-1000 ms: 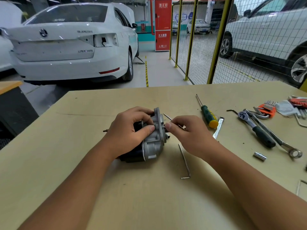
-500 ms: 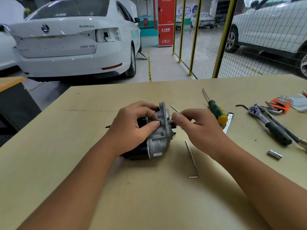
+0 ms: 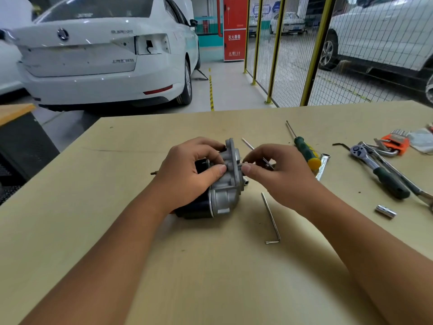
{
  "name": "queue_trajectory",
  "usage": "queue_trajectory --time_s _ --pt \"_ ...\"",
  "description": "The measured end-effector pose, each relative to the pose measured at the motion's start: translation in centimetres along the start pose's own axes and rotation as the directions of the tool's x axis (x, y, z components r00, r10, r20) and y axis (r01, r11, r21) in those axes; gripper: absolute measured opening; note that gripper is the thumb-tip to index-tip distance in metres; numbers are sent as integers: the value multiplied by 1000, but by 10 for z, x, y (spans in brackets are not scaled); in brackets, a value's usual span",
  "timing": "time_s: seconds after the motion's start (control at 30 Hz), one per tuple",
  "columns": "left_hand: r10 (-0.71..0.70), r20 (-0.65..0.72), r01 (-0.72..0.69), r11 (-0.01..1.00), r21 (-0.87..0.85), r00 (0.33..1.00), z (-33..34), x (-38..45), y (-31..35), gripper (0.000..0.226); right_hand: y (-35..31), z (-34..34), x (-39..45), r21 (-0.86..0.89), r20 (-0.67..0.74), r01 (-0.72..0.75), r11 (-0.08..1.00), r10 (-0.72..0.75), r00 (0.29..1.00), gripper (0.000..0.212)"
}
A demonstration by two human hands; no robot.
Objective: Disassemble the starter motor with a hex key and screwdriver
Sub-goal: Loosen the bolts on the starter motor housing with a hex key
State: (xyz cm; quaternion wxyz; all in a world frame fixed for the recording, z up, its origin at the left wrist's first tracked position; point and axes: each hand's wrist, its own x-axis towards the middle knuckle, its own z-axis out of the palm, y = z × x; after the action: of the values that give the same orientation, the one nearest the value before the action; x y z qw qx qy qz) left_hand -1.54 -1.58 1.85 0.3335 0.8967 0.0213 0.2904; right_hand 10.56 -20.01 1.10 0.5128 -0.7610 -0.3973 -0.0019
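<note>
The starter motor (image 3: 222, 184) lies on its side near the middle of a pale wooden table (image 3: 210, 266) in a garage, two white cars behind and a yellow mesh fence. Beside it lie one loose hex key (image 3: 271, 219), one green screwdriver (image 3: 304, 148), one ratchet (image 3: 379, 174) and one socket (image 3: 385, 211). The left hand (image 3: 185, 174) grips the motor's housing, fingers curled over it; the right hand (image 3: 281, 174) pinches a thin rod (image 3: 248, 144) at the grey end plate.
</note>
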Motion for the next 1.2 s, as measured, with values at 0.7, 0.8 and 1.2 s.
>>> queue_trajectory --time_s 0.7,0.8,1.2 --pt "5 -7 -5 1000 1 1000 1 1 -1 8 -1 9 -5 104 -92 -5 995 15 996 18" --pt "0 -8 -1 1000 -7 1000 1 1 1 8 1 11 -2 -38 -120 -43 998 39 992 27" --pt "1 -9 -1 1000 -22 1000 1 0 -2 14 -1 5 -4 74 -37 -46 996 48 998 7"
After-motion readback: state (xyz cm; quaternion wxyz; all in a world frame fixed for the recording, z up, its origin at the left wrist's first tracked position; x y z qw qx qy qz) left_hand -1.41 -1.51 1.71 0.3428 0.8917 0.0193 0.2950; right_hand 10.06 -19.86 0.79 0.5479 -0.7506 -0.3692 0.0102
